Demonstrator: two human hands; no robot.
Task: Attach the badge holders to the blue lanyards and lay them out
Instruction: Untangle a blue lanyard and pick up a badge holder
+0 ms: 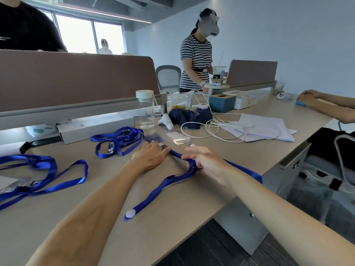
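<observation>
A blue lanyard (169,181) lies across the table in front of me, its white-tipped end (130,214) near the front edge. My left hand (151,156) rests flat on the table, fingertips on the lanyard's clip end beside a dark badge holder (154,138). My right hand (205,160) has its lower fingers curled around the lanyard strap, with the thumb and forefinger apart. A clear badge holder (177,137) lies just beyond. A tangled pile of blue lanyards (117,140) sits further left, and more lanyards with holders attached (38,175) lie at far left.
A clear bottle (145,110), a white box (96,128), a dark cloth (189,116), white cables (215,129) and papers (263,127) crowd the far side. A person in stripes stands behind; another person's arms rest at right. The table edge drops off at right.
</observation>
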